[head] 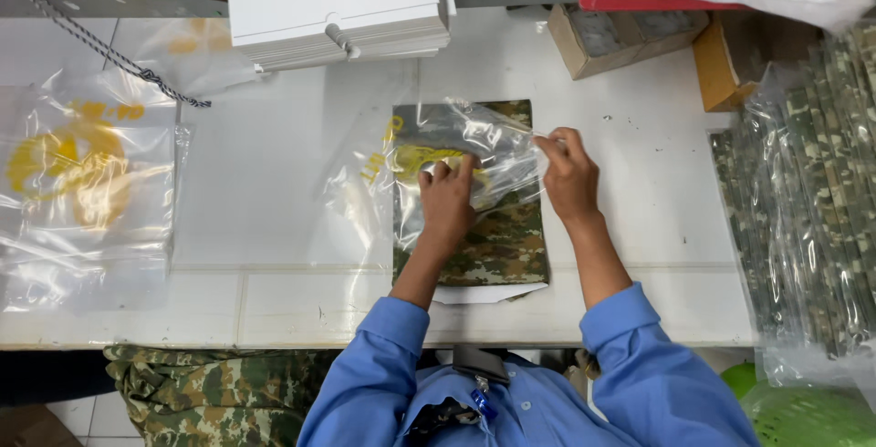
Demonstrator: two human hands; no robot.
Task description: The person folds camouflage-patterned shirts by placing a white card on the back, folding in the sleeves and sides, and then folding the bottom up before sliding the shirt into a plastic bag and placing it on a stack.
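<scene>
A folded camouflage cloth (497, 242) lies on the white table (265, 182) in front of me, over a white card whose edge shows below it. A clear plastic bag with yellow print (411, 150) covers the cloth's upper half. My left hand (447, 196) presses flat on the bag and cloth, fingers spread. My right hand (568, 173) pinches the bag's right edge beside the cloth.
Clear printed bags (82, 182) are piled at the left. A stack of flat white boxes (338, 9) sits at the back. Bagged camouflage pieces (812, 192) fill the right side, behind brown cartons (620, 36). More camouflage cloth (210, 392) hangs below the table edge.
</scene>
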